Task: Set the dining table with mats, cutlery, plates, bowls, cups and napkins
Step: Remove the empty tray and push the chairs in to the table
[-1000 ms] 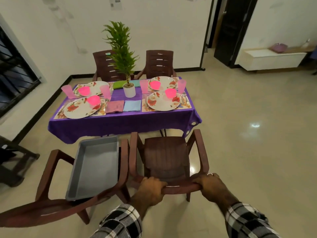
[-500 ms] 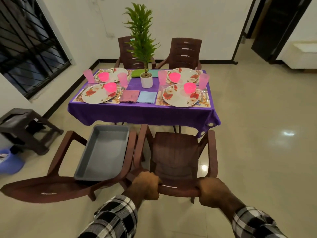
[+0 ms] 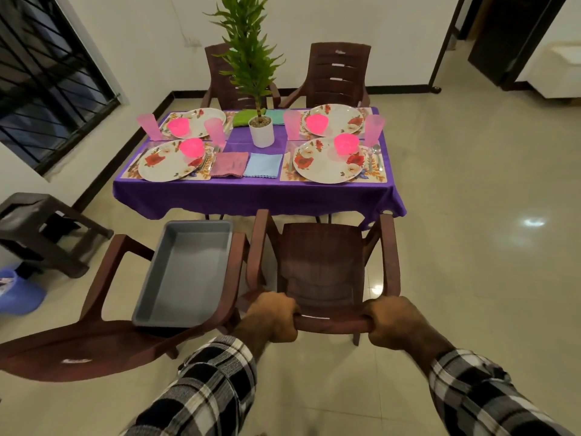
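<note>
Closer now to the counter than half a second back, with the brown chair nearer its purple-clothed edge. Left hand and right hand both curled tight round the chair's top rail, each grip clamped on it, checked sleeves below. Beside it on the left, a second chair carrying a grey tray on its seat. On the counter: four flowered plates on patterned mats, a pink bowl on each plate, pink cups standing beside them, cutlery by the near plates. Between the near settings, a pink napkin and a blue napkin side by side; behind, a potted plant with green and teal napkins near it. Two more chairs at the far side. Dark stool and blue bucket at left on the floor
</note>
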Demonstrator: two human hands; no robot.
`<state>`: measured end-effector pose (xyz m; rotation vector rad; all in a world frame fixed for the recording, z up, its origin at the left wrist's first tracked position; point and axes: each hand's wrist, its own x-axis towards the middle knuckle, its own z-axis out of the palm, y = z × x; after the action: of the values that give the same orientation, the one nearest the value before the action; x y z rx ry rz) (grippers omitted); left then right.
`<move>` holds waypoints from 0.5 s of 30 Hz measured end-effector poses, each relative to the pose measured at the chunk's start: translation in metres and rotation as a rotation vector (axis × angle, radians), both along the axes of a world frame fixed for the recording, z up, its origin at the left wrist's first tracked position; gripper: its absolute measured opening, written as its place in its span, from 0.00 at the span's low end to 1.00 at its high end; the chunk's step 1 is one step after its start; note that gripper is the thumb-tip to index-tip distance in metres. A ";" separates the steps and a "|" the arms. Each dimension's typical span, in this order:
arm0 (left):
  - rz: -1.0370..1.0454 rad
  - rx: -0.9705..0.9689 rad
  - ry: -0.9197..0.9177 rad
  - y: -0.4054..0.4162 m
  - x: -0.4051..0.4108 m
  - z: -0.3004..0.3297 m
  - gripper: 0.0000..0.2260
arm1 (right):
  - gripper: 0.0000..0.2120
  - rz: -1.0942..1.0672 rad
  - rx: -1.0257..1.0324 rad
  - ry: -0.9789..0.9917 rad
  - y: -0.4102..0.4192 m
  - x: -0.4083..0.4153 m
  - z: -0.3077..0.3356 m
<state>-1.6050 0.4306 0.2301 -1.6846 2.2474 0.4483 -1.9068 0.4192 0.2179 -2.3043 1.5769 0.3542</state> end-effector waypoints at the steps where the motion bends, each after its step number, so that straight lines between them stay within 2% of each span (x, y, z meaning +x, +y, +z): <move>1: -0.002 -0.009 0.006 -0.003 0.001 -0.001 0.21 | 0.19 0.008 -0.017 0.000 -0.002 0.000 0.000; 15: -0.012 0.028 0.012 -0.028 -0.003 0.007 0.23 | 0.20 0.030 -0.058 -0.009 -0.030 -0.006 -0.008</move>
<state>-1.6075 0.4022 0.2368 -1.6579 2.2481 0.4869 -1.9127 0.3887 0.2103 -2.3720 1.5703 0.3089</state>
